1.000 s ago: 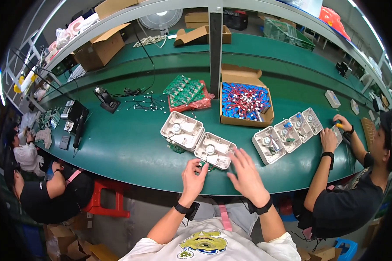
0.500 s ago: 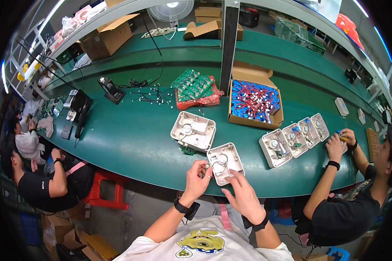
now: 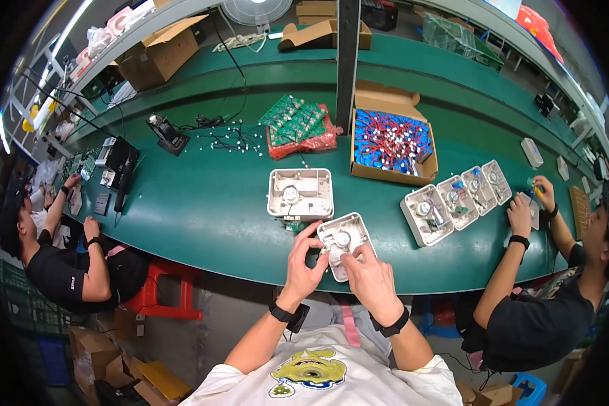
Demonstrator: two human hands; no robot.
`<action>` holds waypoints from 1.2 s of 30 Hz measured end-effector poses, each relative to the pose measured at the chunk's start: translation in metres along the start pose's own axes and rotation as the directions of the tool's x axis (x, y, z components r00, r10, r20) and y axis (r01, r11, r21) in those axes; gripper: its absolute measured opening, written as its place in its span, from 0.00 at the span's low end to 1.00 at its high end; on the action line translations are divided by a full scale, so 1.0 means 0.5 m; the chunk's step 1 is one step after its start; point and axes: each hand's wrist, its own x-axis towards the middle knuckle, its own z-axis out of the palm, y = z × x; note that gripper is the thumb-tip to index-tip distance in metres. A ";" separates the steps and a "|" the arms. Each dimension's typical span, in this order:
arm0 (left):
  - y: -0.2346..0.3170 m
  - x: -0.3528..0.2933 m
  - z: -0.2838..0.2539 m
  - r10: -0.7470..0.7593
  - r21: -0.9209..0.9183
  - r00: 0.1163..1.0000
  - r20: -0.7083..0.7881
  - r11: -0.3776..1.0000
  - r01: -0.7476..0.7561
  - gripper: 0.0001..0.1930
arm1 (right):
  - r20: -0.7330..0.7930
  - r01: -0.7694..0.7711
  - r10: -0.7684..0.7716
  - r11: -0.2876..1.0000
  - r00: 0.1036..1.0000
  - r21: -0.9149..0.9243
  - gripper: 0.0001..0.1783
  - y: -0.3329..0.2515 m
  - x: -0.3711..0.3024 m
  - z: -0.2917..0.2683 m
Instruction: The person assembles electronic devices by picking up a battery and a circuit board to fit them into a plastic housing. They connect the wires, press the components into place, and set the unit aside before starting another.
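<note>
A white plastic housing (image 3: 361, 232) with a round speaker (image 3: 343, 239) and thin wires inside sits tilted at the table's front edge. My left hand (image 3: 303, 265) is curled round its left wall, thumb low and forefinger near the upper corner. Inside the lower part of the housing, my right hand (image 3: 370, 279) has its thumb and fingers pressed together; what they pinch is hidden. Just beyond stands a stack of similar housings (image 3: 311, 206), the top one also fitted with a speaker. A small green circuit board (image 3: 294, 226) shows at the stack's near side.
A cardboard box (image 3: 394, 177) of blue parts with red wires lies beyond, beside green circuit boards (image 3: 292, 122) on red bubble wrap. Several fitted housings (image 3: 427, 223) stand in a row to the right. Co-workers sit at both sides, the right one (image 3: 531, 210) holding a yellow-handled tool.
My left hand has gone from pinching a small board by the housing to its left wall. My right fingers have moved into the housing. The left co-worker's arm has reached forward.
</note>
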 end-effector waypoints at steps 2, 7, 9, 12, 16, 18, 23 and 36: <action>-0.011 -0.005 0.000 0.005 0.022 0.999 0.050 1.000 -0.006 0.10 | -0.005 -0.026 0.026 1.000 1.000 0.005 0.09 0.006 -0.001 0.004; -0.019 0.008 -0.005 0.000 -0.025 0.998 0.065 1.000 0.001 0.10 | -0.069 -0.023 0.026 0.999 0.997 0.036 0.08 0.019 0.014 0.017; -0.021 0.006 -0.003 -0.057 -0.084 0.995 0.077 0.994 0.063 0.11 | -0.087 -0.011 0.015 0.999 0.996 0.047 0.08 0.024 0.011 0.019; -0.016 0.009 -0.005 -0.055 -0.109 0.994 0.093 0.992 0.065 0.11 | -0.078 -0.016 0.019 0.999 0.997 0.039 0.05 0.028 0.007 0.019; -0.013 0.012 -0.010 0.011 -0.109 0.994 0.111 0.994 0.001 0.11 | -0.136 -0.029 0.041 0.996 0.990 0.088 0.04 0.025 0.004 0.020; -0.017 0.010 -0.014 0.022 -0.122 0.993 0.116 0.993 -0.008 0.10 | -0.158 -0.030 0.045 0.995 0.987 0.096 0.04 0.026 -0.004 0.031; -0.030 0.007 -0.012 0.046 -0.112 0.991 0.129 0.993 -0.031 0.09 | -0.201 -0.038 0.057 0.994 0.978 0.100 0.04 0.030 -0.018 0.035; -0.006 0.001 0.017 -0.046 -0.057 0.989 0.139 0.997 0.054 0.06 | 0.062 -0.212 0.444 0.296 0.894 0.931 0.02 0.041 -0.033 -0.048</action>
